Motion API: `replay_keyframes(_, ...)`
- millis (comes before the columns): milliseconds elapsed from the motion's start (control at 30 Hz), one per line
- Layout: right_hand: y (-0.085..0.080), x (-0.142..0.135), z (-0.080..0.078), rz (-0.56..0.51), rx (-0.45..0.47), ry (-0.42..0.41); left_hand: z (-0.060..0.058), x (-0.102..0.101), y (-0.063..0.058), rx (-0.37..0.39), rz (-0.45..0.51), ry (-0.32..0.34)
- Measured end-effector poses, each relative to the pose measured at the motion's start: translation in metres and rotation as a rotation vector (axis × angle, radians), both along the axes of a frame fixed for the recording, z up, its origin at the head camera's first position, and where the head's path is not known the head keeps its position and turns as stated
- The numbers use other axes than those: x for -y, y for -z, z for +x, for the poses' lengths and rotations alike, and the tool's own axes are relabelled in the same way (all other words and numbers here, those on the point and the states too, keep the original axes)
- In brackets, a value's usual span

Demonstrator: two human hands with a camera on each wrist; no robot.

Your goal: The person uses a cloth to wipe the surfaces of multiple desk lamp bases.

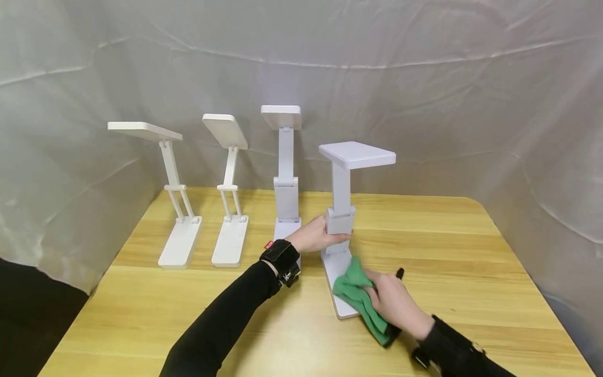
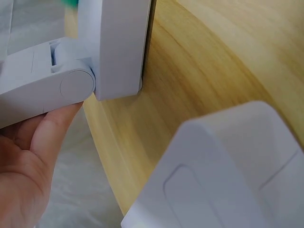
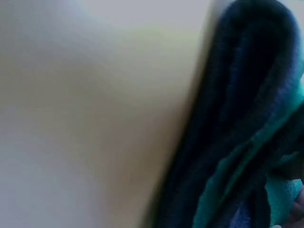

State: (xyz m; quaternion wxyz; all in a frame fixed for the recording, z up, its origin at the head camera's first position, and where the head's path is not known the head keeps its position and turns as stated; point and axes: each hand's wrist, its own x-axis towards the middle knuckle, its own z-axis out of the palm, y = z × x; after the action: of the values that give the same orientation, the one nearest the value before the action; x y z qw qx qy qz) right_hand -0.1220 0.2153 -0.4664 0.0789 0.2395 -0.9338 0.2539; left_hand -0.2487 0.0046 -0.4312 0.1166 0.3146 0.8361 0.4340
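Observation:
A white folding desk lamp (image 1: pixel 341 191) stands on the table, its head level above the hinged stem. My left hand (image 1: pixel 313 235) grips its lower stem, just above the base. In the left wrist view, the fingers of that hand (image 2: pixel 38 161) lie beneath the stem (image 2: pixel 42 80), near the round hinge at the base (image 2: pixel 118 42). My right hand (image 1: pixel 398 303) holds a bunched green cloth (image 1: pixel 353 288) against the top of the base, covering part of it. Close up in the right wrist view, the cloth (image 3: pixel 237 166) shows dark and green folds.
Three more white desk lamps stand to the left: one (image 1: pixel 285 157) right behind my left wrist, another (image 1: pixel 229 235) beyond it, the last (image 1: pixel 179 243) farthest left. The wooden table (image 1: pixel 471 272) ends at a grey fabric backdrop (image 1: pixel 424 94).

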Motion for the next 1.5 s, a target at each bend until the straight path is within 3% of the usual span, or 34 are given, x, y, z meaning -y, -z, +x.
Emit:
replay_keyframes(100, -0.001, 0.005, -0.017, 0.012, -0.022, 0.02, -0.001, -0.002, -0.001, -0.004, 0.009, 0.004)
replay_keyframes(167, -0.001, 0.005, -0.017, 0.019, -0.02, 0.009, -0.002, -0.002, 0.001, 0.002, 0.014, 0.003)
replay_keyframes(400, -0.002, -0.012, 0.027, 0.004, 0.025, -0.076, -0.001, 0.0, 0.004, 0.022, 0.004, -0.015)
replay_keyframes(567, -0.004, -0.004, 0.044, 0.109, -0.047, -0.051, 0.0, 0.0, 0.002, 0.011, 0.001, -0.022)
replay_keyframes(733, -0.008, 0.017, 0.039, 0.34, -0.19, -0.006, 0.0, -0.002, 0.002, 0.005, -0.006, -0.021)
replay_keyframes(833, -0.01, 0.019, 0.035, 0.412, -0.203, -0.007, 0.0, -0.003, 0.002, 0.013, -0.006, -0.018)
replay_keyframes(1067, -0.014, 0.001, 0.035, 0.293, -0.115, -0.105, 0.0, 0.002, 0.0, 0.021, 0.002, -0.031)
replay_keyframes(1167, -0.014, 0.0, 0.034, 0.26, -0.092, -0.11, -0.001, 0.003, 0.0, 0.025, 0.004, -0.044)
replay_keyframes(1400, -0.008, 0.016, 0.03, 0.389, -0.181, -0.047, -0.001, 0.0, 0.001, 0.011, -0.018, -0.03)
replay_keyframes(1500, -0.01, 0.012, 0.03, 0.361, -0.153, -0.064, -0.001, -0.001, 0.001, 0.018, -0.02, -0.025)
